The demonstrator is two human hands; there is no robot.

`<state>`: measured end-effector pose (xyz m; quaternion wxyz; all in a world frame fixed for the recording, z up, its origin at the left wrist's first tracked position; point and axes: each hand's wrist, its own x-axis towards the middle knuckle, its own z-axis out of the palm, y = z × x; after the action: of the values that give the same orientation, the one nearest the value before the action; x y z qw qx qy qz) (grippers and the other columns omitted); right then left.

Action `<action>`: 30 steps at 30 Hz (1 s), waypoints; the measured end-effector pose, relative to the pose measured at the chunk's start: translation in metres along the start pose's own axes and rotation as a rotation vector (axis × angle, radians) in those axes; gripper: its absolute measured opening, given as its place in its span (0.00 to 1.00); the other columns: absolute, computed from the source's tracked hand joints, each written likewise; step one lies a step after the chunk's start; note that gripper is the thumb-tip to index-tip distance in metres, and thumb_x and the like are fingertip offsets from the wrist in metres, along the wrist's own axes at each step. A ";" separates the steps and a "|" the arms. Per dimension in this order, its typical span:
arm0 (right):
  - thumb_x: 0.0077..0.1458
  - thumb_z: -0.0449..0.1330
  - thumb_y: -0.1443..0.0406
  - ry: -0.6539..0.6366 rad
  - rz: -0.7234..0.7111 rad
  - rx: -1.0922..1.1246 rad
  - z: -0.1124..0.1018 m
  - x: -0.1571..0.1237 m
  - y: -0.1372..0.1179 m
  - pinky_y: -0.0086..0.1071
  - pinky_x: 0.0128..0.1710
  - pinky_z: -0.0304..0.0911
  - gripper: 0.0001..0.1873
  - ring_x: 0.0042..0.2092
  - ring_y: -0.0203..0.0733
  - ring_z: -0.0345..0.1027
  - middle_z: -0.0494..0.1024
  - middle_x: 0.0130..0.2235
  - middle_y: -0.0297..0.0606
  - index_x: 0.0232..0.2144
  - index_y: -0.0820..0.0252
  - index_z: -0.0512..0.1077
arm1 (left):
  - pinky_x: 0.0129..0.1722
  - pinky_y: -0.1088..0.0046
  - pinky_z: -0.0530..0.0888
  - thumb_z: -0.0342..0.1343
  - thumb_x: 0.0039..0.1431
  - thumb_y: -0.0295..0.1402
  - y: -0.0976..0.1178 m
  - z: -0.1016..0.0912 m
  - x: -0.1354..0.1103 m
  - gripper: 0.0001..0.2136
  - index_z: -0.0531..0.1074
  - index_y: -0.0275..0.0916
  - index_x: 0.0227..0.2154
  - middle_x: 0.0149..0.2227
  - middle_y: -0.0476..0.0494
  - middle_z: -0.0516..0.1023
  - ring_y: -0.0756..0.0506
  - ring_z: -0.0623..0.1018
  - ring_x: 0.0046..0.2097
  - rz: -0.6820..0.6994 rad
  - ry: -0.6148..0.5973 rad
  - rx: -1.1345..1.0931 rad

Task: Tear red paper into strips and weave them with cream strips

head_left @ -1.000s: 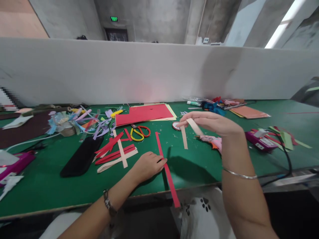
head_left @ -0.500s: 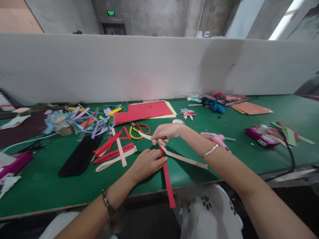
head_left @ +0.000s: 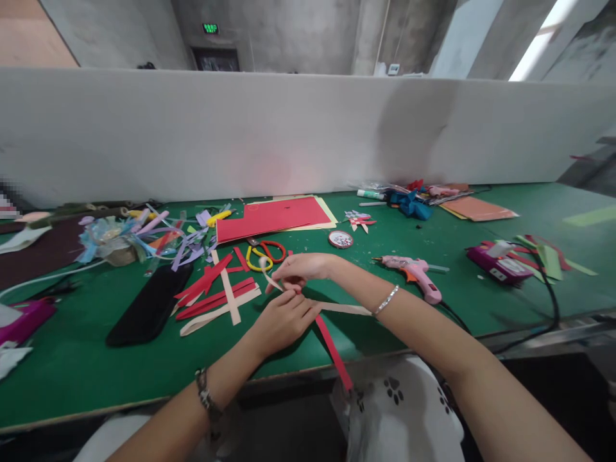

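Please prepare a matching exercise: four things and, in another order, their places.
1. long red paper strip
2. pink plastic glue gun
3. scissors with yellow and red handles
4. flat black rectangular object

A. left of loose red and cream strips
B. from left hand past edge of green table
C. right of round red-rimmed object
D. nearest large red sheet

Pairs: 1-B; 2-C; 3-D; 4-A

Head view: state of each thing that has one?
Left hand: closed on red strip
Right hand: pinching cream strip
Red strip: held, one end beyond the table
Cream strip: held, bent
Scissors: lying, open or shut unclear
Glue gun: on its side
Exit sign: lit
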<state>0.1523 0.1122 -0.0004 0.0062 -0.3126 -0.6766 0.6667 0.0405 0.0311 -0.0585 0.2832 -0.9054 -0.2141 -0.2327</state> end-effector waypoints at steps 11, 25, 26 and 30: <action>0.44 0.54 0.73 0.470 -0.202 -0.712 0.015 -0.096 0.042 0.27 0.32 0.59 0.27 0.35 0.34 0.61 0.68 0.37 0.37 0.50 0.58 0.60 | 0.33 0.71 0.60 0.40 0.61 0.28 -0.003 0.010 -0.003 0.11 0.69 0.37 0.36 0.31 0.50 0.77 0.50 0.73 0.31 -0.215 -0.048 -0.178; 0.52 0.52 0.69 0.782 -0.491 -0.729 0.052 -0.054 0.068 0.26 0.29 0.56 0.06 0.29 0.34 0.61 0.68 0.26 0.35 0.27 0.61 0.69 | 0.39 0.69 0.58 0.50 0.56 0.33 -0.010 0.004 -0.001 0.06 0.70 0.38 0.32 0.35 0.48 0.76 0.48 0.72 0.37 -0.459 -0.316 -0.515; 0.52 0.52 0.69 0.792 -0.485 -0.689 0.050 -0.055 0.068 0.26 0.29 0.56 0.07 0.29 0.34 0.61 0.69 0.26 0.35 0.27 0.61 0.69 | 0.40 0.68 0.57 0.50 0.55 0.34 -0.010 0.002 -0.002 0.07 0.70 0.38 0.33 0.37 0.48 0.75 0.48 0.72 0.39 -0.460 -0.313 -0.530; 0.52 0.52 0.68 0.851 -0.415 -0.592 0.049 -0.063 0.067 0.26 0.28 0.56 0.08 0.29 0.34 0.61 0.70 0.27 0.35 0.25 0.61 0.69 | 0.44 0.65 0.55 0.52 0.54 0.36 -0.019 -0.002 -0.010 0.13 0.66 0.41 0.42 0.45 0.44 0.70 0.45 0.68 0.45 -0.495 -0.317 -0.502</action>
<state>0.2106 0.0354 -0.0408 0.3219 -0.4028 -0.8201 0.2482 0.0220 0.0415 -0.0540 -0.0487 -0.8922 -0.4037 -0.1965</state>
